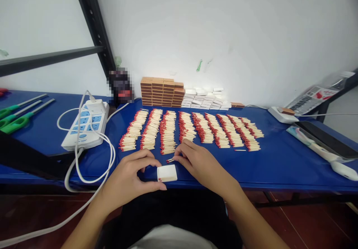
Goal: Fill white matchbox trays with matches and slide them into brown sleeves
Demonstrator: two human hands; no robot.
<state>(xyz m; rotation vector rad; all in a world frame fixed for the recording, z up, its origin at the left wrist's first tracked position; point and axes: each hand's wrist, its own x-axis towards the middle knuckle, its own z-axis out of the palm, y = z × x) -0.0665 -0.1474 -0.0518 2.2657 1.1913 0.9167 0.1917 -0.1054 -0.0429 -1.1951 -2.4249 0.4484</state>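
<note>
A small white matchbox tray (167, 172) lies near the table's front edge, with a few red-headed matches along its lower side. Around its left end curls my left hand (134, 174), index finger at the upper corner and thumb along the lower edge. Just above the tray, my right hand (195, 161) pinches a couple of matches (169, 161), their red heads pointing left. Behind both hands, loose matches (167, 137) are laid out in several slanting rows on the blue table (201, 172).
Brown matchboxes (160, 92) and white trays (205, 99) are stacked against the wall. At left are a power strip (86, 124), white cables (112, 155) and green-handled tools (16, 124). On the right lie a phone (330, 139), a wrapped white utensil (316, 146) and a plastic bottle (319, 94).
</note>
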